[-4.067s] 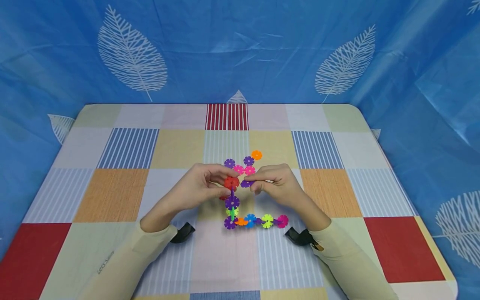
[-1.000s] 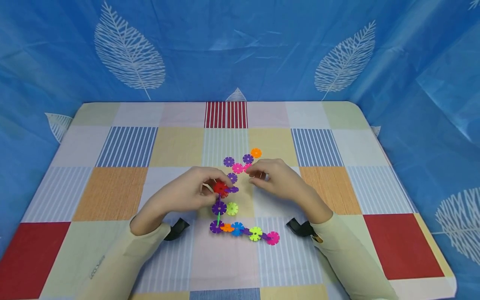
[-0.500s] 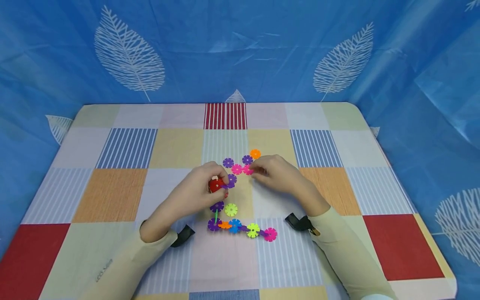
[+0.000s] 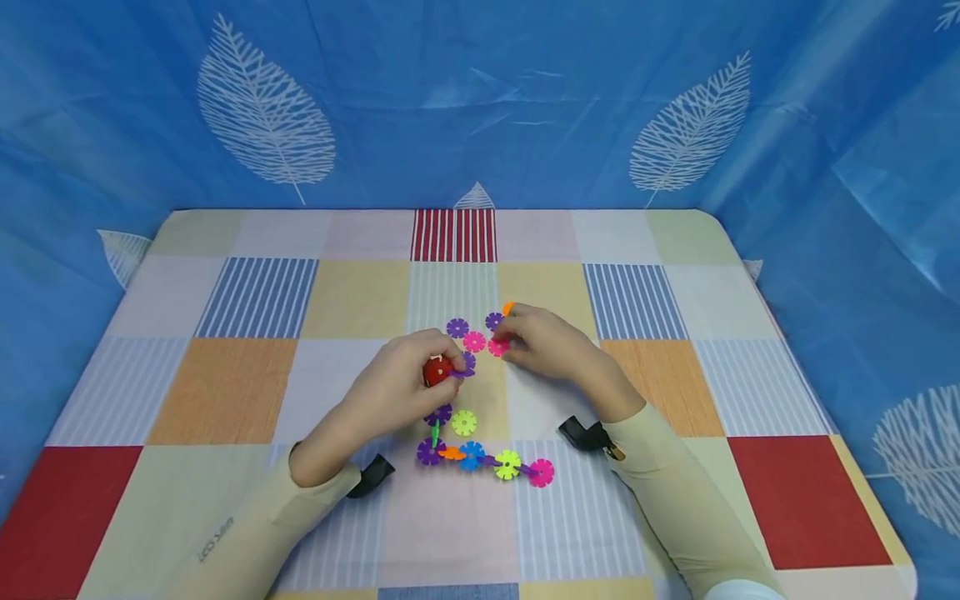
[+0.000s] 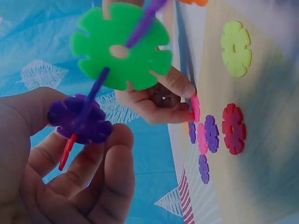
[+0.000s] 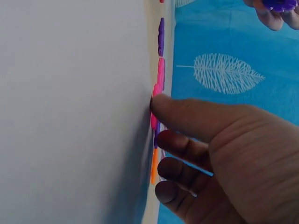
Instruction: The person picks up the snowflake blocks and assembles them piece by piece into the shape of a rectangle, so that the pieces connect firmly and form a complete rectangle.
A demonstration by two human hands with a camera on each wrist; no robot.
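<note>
My left hand point(image 4: 397, 379) pinches a chain of slotted snowflake discs above the table. In the left wrist view, thumb and fingers hold its purple disc point(image 5: 100, 123), with a red disc point(image 5: 67, 151) edge-on beside it and a green disc point(image 5: 91, 44) further along. The chain's tail, with a blue disc point(image 4: 471, 456) and a pink end disc point(image 4: 542, 472), trails to the right in the head view. My right hand point(image 4: 558, 354) has thumb and fingertips at the edges of a loose pink disc point(image 4: 497, 348) on the tablecloth, seemingly pinching it. Part of that disc is hidden.
Loose discs lie around the hands: purple point(image 4: 457, 327), pink point(image 4: 473, 342), another purple point(image 4: 493, 321), orange point(image 4: 508, 308) and yellow-green point(image 4: 464, 422). A red disc point(image 5: 233, 128) lies under the chain. A blue leaf-print curtain point(image 4: 480, 100) surrounds the patchwork-covered table point(image 4: 660, 517).
Since the earliest frame, the left hand has shifted the chain leftward, and the purple disc once at my right fingers now sits by the left hand. The right hand has moved onto the pink disc.
</note>
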